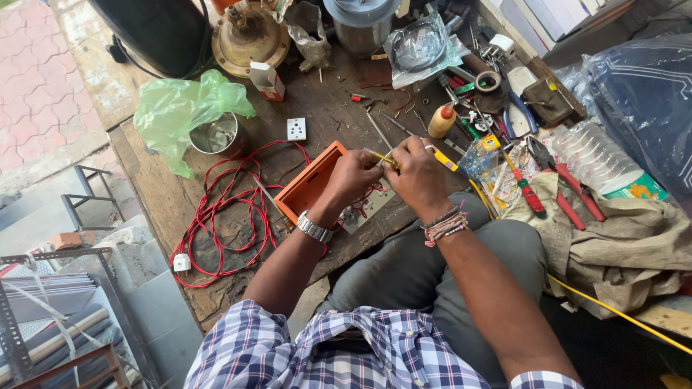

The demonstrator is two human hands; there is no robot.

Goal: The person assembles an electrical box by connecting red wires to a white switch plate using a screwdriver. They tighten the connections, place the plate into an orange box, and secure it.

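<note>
Coiled red wire (223, 216) loose on worn wooden tabletop (324, 108), left. Orange plastic box (306, 184) tilted just under left hand (353, 176). Both hands closed, pinching thin yellow wire (386, 160) between them, right hand (418, 176) steadying it. Red-handled pliers (569, 194) parked right, within reach.
</note>
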